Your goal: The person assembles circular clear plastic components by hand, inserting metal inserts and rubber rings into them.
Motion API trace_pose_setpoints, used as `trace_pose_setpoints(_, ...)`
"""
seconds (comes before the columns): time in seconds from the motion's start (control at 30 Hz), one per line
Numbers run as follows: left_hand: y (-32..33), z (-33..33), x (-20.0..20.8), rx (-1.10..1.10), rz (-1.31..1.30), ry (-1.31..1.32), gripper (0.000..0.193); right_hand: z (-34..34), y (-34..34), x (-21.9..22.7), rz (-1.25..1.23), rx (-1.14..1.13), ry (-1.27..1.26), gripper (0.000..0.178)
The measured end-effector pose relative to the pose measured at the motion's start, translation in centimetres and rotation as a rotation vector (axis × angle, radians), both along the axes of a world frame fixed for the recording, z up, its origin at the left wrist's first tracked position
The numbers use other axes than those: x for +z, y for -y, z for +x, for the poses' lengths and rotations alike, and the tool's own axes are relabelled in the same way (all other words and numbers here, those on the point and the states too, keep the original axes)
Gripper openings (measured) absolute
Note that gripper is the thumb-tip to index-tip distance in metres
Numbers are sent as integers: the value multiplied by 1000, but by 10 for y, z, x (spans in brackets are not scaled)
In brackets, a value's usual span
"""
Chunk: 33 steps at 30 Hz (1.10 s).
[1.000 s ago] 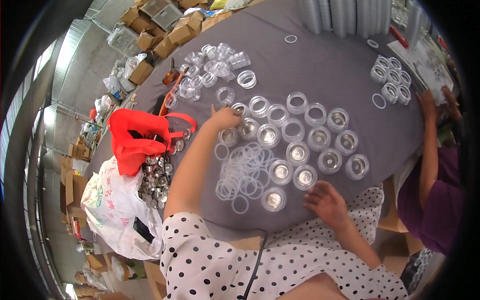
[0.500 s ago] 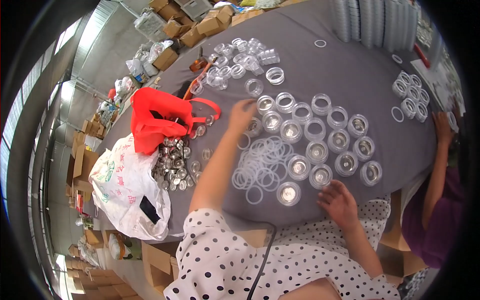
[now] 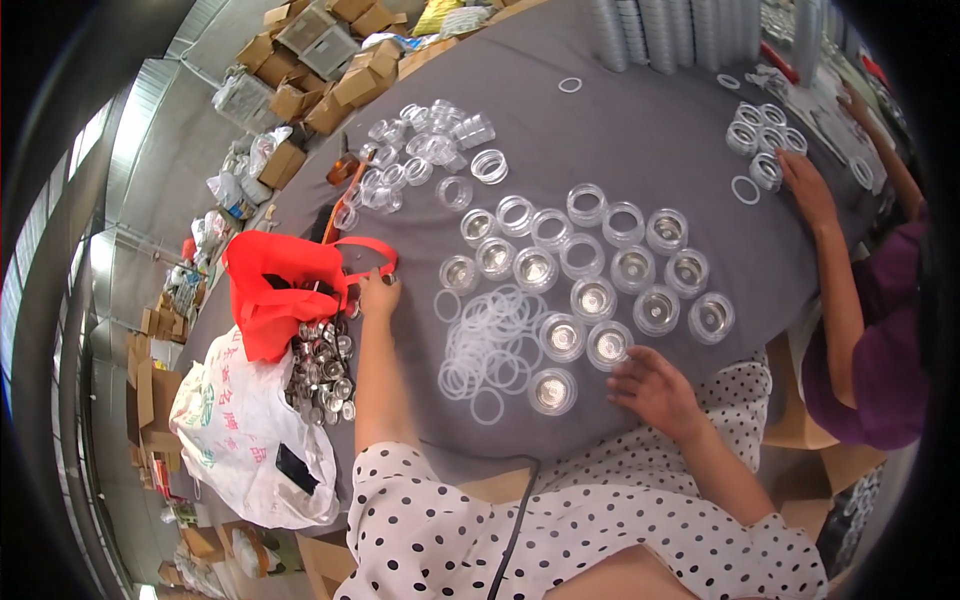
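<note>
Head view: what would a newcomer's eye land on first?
The bright red bag at the left, with the left hand close beside it. Next, the spread of clear round cups mid-picture on the grey tabletop, many silvery inside, with a tangle of translucent rings at their lower left.

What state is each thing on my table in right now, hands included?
Left hand: fingers curled beside the red bag's strap; grip unclear
Right hand: open, fingers bent, near a jar
Clear jars: spaced out, some with silver inserts, some without
Flat rings: loose, overlapping
Silver cups: heaped
Red bag: slumped, open
White sack: crumpled
</note>
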<state>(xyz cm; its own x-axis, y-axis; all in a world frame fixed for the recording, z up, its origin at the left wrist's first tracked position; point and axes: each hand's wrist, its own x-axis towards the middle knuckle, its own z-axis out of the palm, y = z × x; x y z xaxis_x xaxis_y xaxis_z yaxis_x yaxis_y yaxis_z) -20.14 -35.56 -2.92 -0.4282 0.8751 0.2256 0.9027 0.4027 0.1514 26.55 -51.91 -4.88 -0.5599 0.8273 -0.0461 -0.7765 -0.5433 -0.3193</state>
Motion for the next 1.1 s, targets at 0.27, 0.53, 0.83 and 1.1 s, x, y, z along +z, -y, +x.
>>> trace_pose_setpoints(0.27,-6,46,27,233,-92,42,41,5,2,-6,19,-34,10,34)
trace_pose_setpoints(0.53,-38,139,34,-470,205,751,35,4,0,-3,28,17,-18,35)
trace_pose_setpoints(0.83,-69,185,10,-746,149,270,20,4,5,-4,57,-27,-30,38)
trace_pose_setpoints(1.1,-55,188,22,-822,-9,-101,24,5,0,-5,51,42,-40,37)
